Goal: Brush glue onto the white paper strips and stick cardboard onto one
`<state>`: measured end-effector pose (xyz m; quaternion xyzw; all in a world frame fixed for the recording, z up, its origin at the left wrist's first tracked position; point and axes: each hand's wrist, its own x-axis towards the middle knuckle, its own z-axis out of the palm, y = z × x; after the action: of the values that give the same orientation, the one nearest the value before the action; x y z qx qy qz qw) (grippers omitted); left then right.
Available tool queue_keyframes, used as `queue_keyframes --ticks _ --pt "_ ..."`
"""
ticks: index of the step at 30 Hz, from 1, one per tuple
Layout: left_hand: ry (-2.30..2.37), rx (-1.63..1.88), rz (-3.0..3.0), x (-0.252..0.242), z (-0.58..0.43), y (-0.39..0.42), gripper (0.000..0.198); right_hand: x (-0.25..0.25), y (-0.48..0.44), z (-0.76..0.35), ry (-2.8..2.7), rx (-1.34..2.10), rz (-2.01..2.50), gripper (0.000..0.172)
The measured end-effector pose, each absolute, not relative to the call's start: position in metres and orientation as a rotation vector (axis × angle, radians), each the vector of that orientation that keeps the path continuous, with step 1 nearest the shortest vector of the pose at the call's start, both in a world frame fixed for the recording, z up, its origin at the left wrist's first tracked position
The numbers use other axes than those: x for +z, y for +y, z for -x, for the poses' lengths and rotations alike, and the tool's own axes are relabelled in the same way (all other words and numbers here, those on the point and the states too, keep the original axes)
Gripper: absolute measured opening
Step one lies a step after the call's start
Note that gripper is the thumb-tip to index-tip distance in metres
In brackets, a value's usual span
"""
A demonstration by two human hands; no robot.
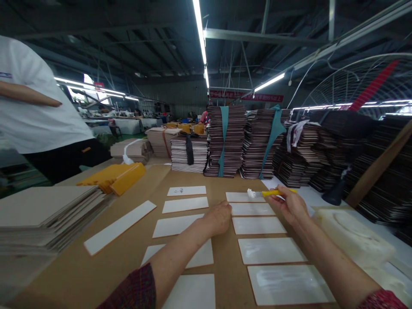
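Observation:
My right hand (291, 204) grips the yellow handle of a small brush (270, 193). White paste clings to the brush's tip, just over the farthest white strip (236, 197) in the right-hand column. My left hand (220, 219) is closed, its fingertips at the left end of the second strip (252, 209); what they hold, if anything, is hidden. Nearer to me in that column lie wider white panels, and the closest one (289, 283) has a wet-looking sheen. A left-hand column of white panels (185, 205) lies partly under my left forearm.
A separate white strip (120, 227) lies slanted at left, near a stack of grey boards (48, 210) and yellow pieces (112, 176). Tied stacks of dark boards (230, 141) line the table's back. A whitish tub (354, 236) stands at right. A person in white (41, 98) stands at left.

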<state>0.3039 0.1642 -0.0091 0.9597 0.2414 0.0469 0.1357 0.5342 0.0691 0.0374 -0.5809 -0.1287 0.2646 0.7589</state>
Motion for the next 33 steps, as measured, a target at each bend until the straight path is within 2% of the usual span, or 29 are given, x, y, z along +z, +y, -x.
queue_keyframes --ticks 4,9,14,23,33 --pt "0.726 0.179 -2.793 -0.012 -0.313 0.185 0.039 0.037 0.088 -0.533 -0.246 0.558 1.263 0.009" --pt "0.725 0.293 -2.783 -0.041 -0.326 0.202 0.046 0.027 0.117 -0.527 -0.32 0.577 1.302 0.012" --pt "0.724 0.381 -2.765 -0.06 -0.326 0.207 0.048 0.014 0.134 -0.522 -0.41 0.607 1.34 0.006" --pt "0.693 0.51 -2.746 -0.067 -0.324 0.206 0.043 -0.002 0.146 -0.52 -0.431 0.625 1.378 0.012" --pt "0.677 0.518 -2.739 -0.069 -0.324 0.206 0.043 -0.007 0.151 -0.515 -0.414 0.643 1.5 0.011"
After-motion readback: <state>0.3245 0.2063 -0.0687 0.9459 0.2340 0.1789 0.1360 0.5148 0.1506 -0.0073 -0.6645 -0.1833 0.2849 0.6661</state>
